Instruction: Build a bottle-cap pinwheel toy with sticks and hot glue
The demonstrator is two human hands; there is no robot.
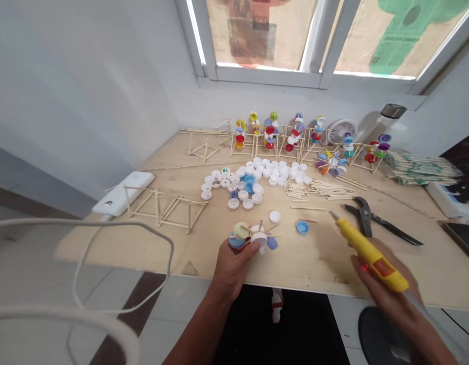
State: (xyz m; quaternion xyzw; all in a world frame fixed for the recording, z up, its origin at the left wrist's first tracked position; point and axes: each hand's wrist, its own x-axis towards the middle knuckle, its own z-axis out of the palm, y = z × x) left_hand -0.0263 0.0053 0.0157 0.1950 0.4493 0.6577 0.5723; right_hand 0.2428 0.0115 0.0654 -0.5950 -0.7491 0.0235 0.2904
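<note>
Visibly, cap wheel juts from left grip.

Work at a bench, seen from the wearer's head. The left grip holds a spoked wheel of caps and sticks near the front edge; the right grip holds a yellow tool (its tip points away and leftward). A blue cap lies between, farther back. Beyond are loose white caps, pale sticks and black pliers; near the wall, coloured cap wheels.
</note>
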